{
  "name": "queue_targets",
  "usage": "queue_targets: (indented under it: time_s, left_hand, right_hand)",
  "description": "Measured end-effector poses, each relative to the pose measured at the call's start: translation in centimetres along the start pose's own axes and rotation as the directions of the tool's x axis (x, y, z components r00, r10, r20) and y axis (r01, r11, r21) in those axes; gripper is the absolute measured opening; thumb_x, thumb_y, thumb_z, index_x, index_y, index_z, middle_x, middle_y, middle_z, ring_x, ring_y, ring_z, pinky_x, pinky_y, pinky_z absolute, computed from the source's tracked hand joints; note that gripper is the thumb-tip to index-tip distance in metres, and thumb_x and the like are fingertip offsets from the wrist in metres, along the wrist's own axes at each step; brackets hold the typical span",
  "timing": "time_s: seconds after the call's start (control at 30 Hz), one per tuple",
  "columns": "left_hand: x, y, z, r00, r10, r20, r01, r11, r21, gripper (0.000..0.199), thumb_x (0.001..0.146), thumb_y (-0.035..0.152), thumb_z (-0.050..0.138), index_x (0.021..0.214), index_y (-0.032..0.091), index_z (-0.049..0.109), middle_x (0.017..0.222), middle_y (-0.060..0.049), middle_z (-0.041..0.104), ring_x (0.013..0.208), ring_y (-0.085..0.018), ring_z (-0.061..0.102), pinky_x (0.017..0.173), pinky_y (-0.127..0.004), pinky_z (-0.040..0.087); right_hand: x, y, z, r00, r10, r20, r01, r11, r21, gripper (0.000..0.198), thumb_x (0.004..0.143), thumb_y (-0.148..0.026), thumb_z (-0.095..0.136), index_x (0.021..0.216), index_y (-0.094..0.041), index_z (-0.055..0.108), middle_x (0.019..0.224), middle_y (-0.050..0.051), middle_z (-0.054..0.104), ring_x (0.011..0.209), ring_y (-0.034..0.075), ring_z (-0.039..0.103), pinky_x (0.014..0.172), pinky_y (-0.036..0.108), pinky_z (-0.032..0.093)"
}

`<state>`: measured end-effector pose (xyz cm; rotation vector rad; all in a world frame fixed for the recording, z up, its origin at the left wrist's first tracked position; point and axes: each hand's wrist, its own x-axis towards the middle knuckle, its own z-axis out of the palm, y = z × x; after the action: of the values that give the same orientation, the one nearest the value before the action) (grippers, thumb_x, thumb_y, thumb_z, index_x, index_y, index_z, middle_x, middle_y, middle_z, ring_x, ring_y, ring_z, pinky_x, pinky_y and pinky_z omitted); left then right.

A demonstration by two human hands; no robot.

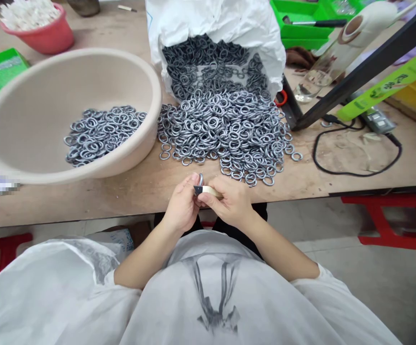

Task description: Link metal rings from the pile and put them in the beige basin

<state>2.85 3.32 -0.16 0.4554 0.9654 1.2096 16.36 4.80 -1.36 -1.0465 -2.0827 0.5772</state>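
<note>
Close to the table's front edge, my left hand (184,203) is closed on a grey metallic-looking ring (201,179), which stands up between the fingers. My right hand (232,199) grips a small tool with a cream handle and a black end (209,190); its kind is not clear. The black end meets the fingers of my left hand beside the ring. Just beyond my hands lies a heap of similar grey rings (225,129), spilling from the mouth of a white sack (215,21). More rings (103,132) rest inside a large beige basin (10,120) at the left.
A red bowl of white pieces (46,33) and a green tray (3,72) are at the back left. On the right stand a black metal bar (365,62), a bottle-like container (315,81) and a looped black cable (354,172). Red stools (398,220) are below the table.
</note>
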Motion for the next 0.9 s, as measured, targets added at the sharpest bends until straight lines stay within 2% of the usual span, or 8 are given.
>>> queue_targets:
  time_s: [0.2,0.27,0.4,0.53,0.6,0.7,0.8,0.9]
  left_hand:
    - [-0.4,-0.5,-0.5,0.99,0.057,0.13,-0.058,0.998,0.003,0.046,0.078,0.049,0.076,0.063,0.017,0.046,0.058,0.005,0.037,0.051,-0.006,0.034,0.049,-0.019,0.037]
    - [-0.5,-0.1,-1.0,0.986,0.087,0.141,-0.089,0.996,0.006,0.045,0.08,0.046,0.075,0.062,0.016,0.046,0.059,0.005,0.037,0.052,-0.006,0.035,0.051,-0.02,0.039]
    - [-0.2,1.5,-2.3,0.989,0.141,0.054,-0.138,0.989,-0.053,0.041,0.081,0.041,0.074,0.062,0.017,0.046,0.06,0.004,0.039,0.052,-0.006,0.038,0.052,-0.02,0.04]
    - [0.2,2.7,-3.4,0.985,0.174,-0.019,-0.175,0.983,-0.057,0.047,0.079,0.043,0.074,0.06,0.018,0.04,0.059,0.005,0.042,0.05,-0.006,0.04,0.048,-0.019,0.04]
    - [0.2,2.7,-3.6,0.984,0.174,-0.037,-0.174,0.985,-0.001,0.046,0.076,0.04,0.075,0.06,0.018,0.038,0.06,0.004,0.049,0.049,-0.005,0.044,0.046,-0.018,0.041]
    - [-0.1,1.9,-3.3,0.994,0.11,0.001,-0.11,0.992,0.067,0.038,0.074,0.037,0.075,0.065,0.018,0.043,0.063,0.004,0.057,0.046,-0.006,0.047,0.042,-0.018,0.044]
    - [-0.3,0.7,-2.3,0.994,-0.043,0.096,0.035,0.996,0.082,0.034,0.076,0.041,0.074,0.075,0.018,0.048,0.068,0.002,0.061,0.044,-0.007,0.05,0.041,-0.02,0.048]
    - [-0.5,-0.1,-1.3,0.959,-0.176,0.221,0.17,0.984,0.046,0.037,0.077,0.045,0.076,0.089,0.018,0.053,0.07,0.002,0.061,0.045,-0.008,0.052,0.04,-0.021,0.049]
  right_hand:
    - [0.5,2.0,-1.0,0.964,0.247,-0.102,-0.252,0.967,-0.042,0.046,0.097,-0.058,0.046,0.073,-0.021,0.062,0.063,0.0,0.058,0.06,0.014,0.05,0.057,0.027,0.032]
    - [0.3,2.4,-1.4,0.956,0.263,-0.133,-0.278,0.954,-0.112,0.043,0.096,-0.057,0.048,0.08,-0.021,0.066,0.069,0.001,0.062,0.064,0.015,0.054,0.059,0.028,0.033]
    - [-0.5,1.9,-1.1,0.975,0.218,0.04,-0.192,0.921,-0.338,0.038,0.089,-0.056,0.061,0.101,-0.022,0.073,0.092,0.006,0.068,0.075,0.019,0.061,0.061,0.029,0.033]
    - [-0.5,1.5,-0.5,0.945,0.306,0.116,-0.236,0.883,-0.406,0.029,0.087,-0.049,0.068,0.098,-0.023,0.074,0.097,0.006,0.068,0.076,0.019,0.062,0.06,0.029,0.032]
    - [-0.1,1.7,-0.5,0.938,0.331,0.105,-0.289,0.911,-0.295,0.023,0.087,-0.042,0.07,0.098,-0.022,0.073,0.097,0.005,0.068,0.079,0.019,0.062,0.063,0.028,0.035]
    - [0.6,1.8,-0.7,0.92,0.381,0.096,-0.391,0.911,0.13,0.019,0.085,-0.038,0.071,0.089,-0.019,0.07,0.084,0.002,0.068,0.076,0.017,0.061,0.067,0.028,0.041]
    - [1.1,1.2,-0.7,0.897,0.411,0.163,-0.425,0.697,0.578,0.032,0.079,-0.049,0.074,0.083,-0.019,0.064,0.072,-0.002,0.065,0.064,0.013,0.058,0.061,0.026,0.045]
    - [1.2,0.5,-0.3,0.868,0.431,0.246,-0.453,0.488,0.746,0.04,0.073,-0.054,0.078,0.083,-0.021,0.059,0.07,-0.004,0.063,0.052,0.01,0.056,0.05,0.024,0.045]
